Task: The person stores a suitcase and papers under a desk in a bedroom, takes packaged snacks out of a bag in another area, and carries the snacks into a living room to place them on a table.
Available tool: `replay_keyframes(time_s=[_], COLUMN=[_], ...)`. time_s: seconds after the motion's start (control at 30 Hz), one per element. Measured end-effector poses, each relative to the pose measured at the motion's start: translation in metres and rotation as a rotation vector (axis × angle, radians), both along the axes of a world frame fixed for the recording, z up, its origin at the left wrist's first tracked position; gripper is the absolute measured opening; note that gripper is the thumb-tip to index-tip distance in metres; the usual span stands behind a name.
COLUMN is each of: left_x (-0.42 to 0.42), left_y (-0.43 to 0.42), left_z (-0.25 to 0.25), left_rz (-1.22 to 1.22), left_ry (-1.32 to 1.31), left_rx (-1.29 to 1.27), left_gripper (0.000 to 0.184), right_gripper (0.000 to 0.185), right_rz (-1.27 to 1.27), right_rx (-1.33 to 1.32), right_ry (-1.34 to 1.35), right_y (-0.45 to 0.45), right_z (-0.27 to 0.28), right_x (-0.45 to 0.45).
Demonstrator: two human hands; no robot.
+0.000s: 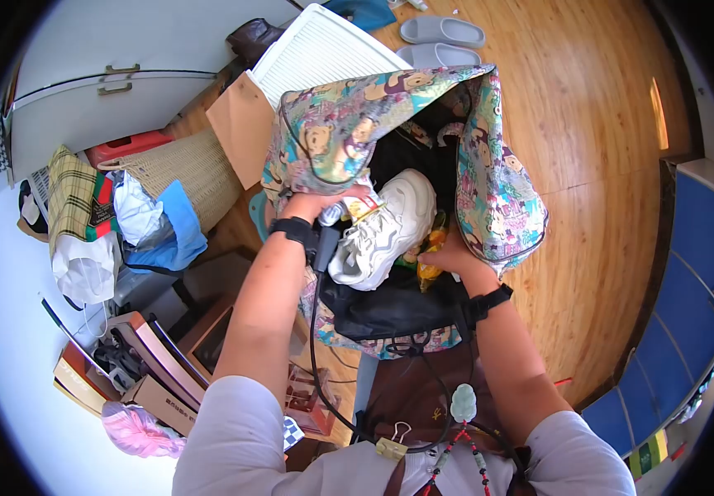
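Note:
A large bag (pixel 502 207) with a colourful bear print gapes open in front of me. Inside lies a chunky white sneaker (pixel 382 227), tilted, its laces showing. My left hand (pixel 324 203) is at the bag's left side, beside the sneaker and a small white, red and yellow packet (pixel 364 207); the flap hides part of its fingers. On the right, my right hand (pixel 456 256) reaches in, its thumb against an orange-yellow packet (pixel 431 260); its other fingers are mostly hidden. Black fabric (pixel 386 310) bulges at the bag's near edge.
A white slatted panel (pixel 324 54) and a brown cardboard piece (pixel 241 128) stand behind the bag. Grey slippers (pixel 442 31) lie on the wooden floor (pixel 592 174). A woven basket (pixel 192 169) and books (pixel 154 355) are at left. A black cable (pixel 314 331) hangs from my left wrist.

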State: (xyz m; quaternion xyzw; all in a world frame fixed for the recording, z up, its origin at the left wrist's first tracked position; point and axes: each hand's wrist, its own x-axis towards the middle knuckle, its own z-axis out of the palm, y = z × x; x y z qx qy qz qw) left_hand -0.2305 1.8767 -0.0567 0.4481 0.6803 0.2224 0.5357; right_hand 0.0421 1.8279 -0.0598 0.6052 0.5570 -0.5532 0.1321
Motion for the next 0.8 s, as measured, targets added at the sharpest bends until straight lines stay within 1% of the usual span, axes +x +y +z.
replay_keyframes(time_s=[0.07,0.1,0.13,0.17,0.2,0.23,0.3,0.33,0.4,0.43,0.47,0.5,0.53,0.57,0.6,0.63,0.67,0.7,0.73,0.77,0.8], left_x=[0.012,0.016,0.016,0.016,0.013,0.006,-0.017,-0.031,-0.059,-0.054,-0.045,-0.041,-0.041,-0.048,-0.054,-0.064,-0.073,-0.084,-0.097,-0.110,-0.123], left_y=[-0.014,-0.021,-0.025,-0.028,-0.028,-0.046,-0.082,-0.087,-0.101,-0.091,-0.083,-0.074,-0.070,-0.074,-0.083,-0.087,-0.093,-0.099,-0.104,-0.109,-0.114], left_z=[-0.021,-0.028,-0.034,-0.041,-0.053,-0.076,-0.140,-0.159,-0.191,-0.170,-0.136,-0.118,-0.111,-0.105,-0.110,-0.108,-0.105,-0.102,-0.097,-0.091,-0.084], left_rz=[-0.008,0.011,0.057,0.110,0.212,0.216,0.564,0.557,0.393,0.166,-0.107,-0.282,-0.303,-0.101,0.133,-0.010,-0.068,-0.073,-0.039,0.004,0.063], left_ry=[0.059,0.072,0.050,0.019,-0.121,-0.124,-0.553,-0.554,-0.440,-0.143,0.187,0.386,0.430,0.229,0.161,0.276,0.353,0.399,0.422,0.440,0.452], left_rx=[-0.097,-0.151,-0.253,-0.353,-0.627,-0.630,-0.570,-0.563,-0.409,-0.439,-0.486,-0.506,-0.540,-0.579,-0.717,-0.680,-0.655,-0.625,-0.589,-0.552,-0.510], left_gripper=[0.060,0.060,0.060,0.060,0.067,0.067,0.068,0.068,0.062,0.057,0.051,0.045,0.039,0.038,0.030,0.035,0.036,0.037,0.038,0.039,0.040], right_gripper=[0.094,0.094,0.095,0.099,0.104,0.109,0.104,0.102,0.089,0.089,0.081,0.074,0.074,0.072,0.070,0.070,0.068,0.066,0.075,0.075,0.076], right_rz=[-0.073,-0.078,-0.147,-0.157,-0.168,-0.181,-0.301,-0.345,-0.480,-0.475,-0.518,-0.562,-0.560,-0.601,-0.639,-0.640,-0.680,-0.725,-0.746,-0.758,-0.705], right_rx=[-0.204,-0.212,-0.235,-0.234,-0.234,-0.235,-0.355,-0.390,-0.570,-0.572,-0.567,-0.560,-0.559,-0.444,-0.326,-0.336,-0.325,-0.311,-0.411,-0.413,-0.363], right_ry=[0.178,0.165,0.091,0.034,-0.022,-0.078,-0.091,-0.094,-0.069,-0.075,-0.043,-0.010,-0.017,0.213,0.446,0.444,0.468,0.496,0.574,0.583,0.561], right_y=[0.020,0.018,0.017,0.010,0.002,-0.005,-0.005,-0.005,-0.009,-0.009,-0.007,-0.006,-0.013,-0.023,-0.028,-0.026,-0.025,-0.024,-0.021,-0.021,-0.021], right_z=[0.011,0.010,0.008,-0.004,-0.016,-0.027,-0.026,-0.027,-0.029,-0.027,-0.024,-0.024,-0.032,-0.045,-0.055,-0.054,-0.053,-0.052,-0.055,-0.058,-0.059], right_x=[-0.004,-0.005,-0.006,-0.006,-0.006,-0.006,-0.010,-0.012,-0.008,-0.006,-0.003,0.000,0.007,0.014,0.019,0.019,0.019,0.018,0.020,0.017,0.016])
